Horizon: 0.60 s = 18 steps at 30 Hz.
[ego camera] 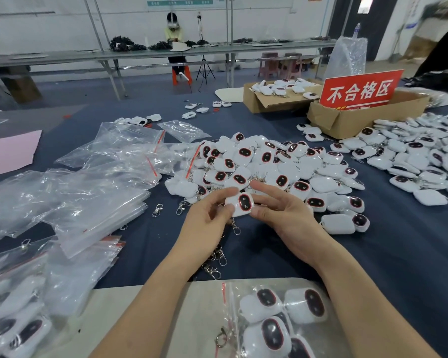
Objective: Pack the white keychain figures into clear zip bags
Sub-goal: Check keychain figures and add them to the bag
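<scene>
"Navy cloth covers the worktop (373,254). How far along is the packing?"
"Early, I'd judge. 2 heaps of loose white keychain figures (269,164) wait on it, beside a slumped stack of empty clear zip bags (88,197). Only a filled bag (277,321) at the near edge and a few more at lower left look done."
"And the hands?"
"The left hand (207,223) and right hand (282,213) hold 1 figure (239,204) between them, above the cloth, just in front of the central heap."
"Which way does it lie?"
"Long axis roughly across the view, hand to hand. Its dark, red-rimmed face is turned up at the right end, clasp dangling below. Fingers (225,192) of both hands pinch its ends, and no bag is in hand yet."
</scene>
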{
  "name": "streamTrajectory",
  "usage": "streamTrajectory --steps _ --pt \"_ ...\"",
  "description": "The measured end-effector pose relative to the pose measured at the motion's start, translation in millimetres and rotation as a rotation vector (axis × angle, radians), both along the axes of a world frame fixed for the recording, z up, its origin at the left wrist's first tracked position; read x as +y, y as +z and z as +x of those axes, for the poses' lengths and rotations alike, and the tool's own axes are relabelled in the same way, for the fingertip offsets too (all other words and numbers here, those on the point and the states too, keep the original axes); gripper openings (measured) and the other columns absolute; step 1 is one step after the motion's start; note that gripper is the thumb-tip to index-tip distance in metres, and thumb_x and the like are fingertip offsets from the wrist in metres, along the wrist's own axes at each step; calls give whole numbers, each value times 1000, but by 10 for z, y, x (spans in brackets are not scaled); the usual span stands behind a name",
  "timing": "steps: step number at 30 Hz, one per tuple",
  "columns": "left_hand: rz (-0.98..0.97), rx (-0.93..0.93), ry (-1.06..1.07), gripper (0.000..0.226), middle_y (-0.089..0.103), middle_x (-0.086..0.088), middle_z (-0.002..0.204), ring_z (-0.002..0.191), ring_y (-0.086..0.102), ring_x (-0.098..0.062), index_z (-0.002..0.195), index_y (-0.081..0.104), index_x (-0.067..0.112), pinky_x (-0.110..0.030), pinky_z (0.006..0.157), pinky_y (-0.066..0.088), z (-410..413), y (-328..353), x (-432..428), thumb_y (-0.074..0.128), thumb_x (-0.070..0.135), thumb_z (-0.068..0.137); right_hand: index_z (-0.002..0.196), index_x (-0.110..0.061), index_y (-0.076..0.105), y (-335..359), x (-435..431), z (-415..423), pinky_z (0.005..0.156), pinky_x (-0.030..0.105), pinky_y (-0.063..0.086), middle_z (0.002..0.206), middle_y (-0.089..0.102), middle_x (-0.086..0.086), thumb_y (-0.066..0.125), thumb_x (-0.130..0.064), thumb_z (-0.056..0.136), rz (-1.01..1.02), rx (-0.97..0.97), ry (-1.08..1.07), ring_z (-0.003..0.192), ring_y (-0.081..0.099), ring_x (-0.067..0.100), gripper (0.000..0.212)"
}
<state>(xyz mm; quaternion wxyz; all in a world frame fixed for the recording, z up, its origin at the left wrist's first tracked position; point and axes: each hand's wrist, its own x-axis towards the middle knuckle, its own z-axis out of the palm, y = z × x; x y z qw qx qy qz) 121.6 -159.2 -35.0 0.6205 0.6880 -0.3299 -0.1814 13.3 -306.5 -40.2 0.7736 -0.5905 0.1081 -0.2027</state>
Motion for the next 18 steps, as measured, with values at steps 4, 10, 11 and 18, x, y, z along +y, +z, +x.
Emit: streamTrajectory --steps 4,10,11,18 --pt "0 96 28 33 76 0 104 82 68 -6 122 65 26 -21 86 55 47 -24 -19 64 5 97 120 -15 70 1 15 7 98 30 53 121 72 9 73 -11 84 1 0 -8 118 66 24 37" --pt "0 115 14 32 77 15 84 68 65 0 97 71 25 -12 69 52 35 -7 -29 65 -6 92 98 -17 78 2 36 27 79 20 56 107 77 8 72 -17 83 -45 25 -68 99 72 17 17" --pt "7 113 23 32 77 15 81 66 64 0 96 71 25 -12 69 52 38 -10 -28 65 -7 91 98 -16 77 -6 34 32 77 19 56 105 77 7 70 -12 86 -58 36 -84 97 72 16 14" --pt "1 113 28 33 77 13 83 69 66 1 94 72 25 -13 69 53 35 -13 -19 66 -7 91 97 -12 75 -26 24 49 74 19 55 96 77 4 68 -7 91 -115 102 -165 85 68 15 11"
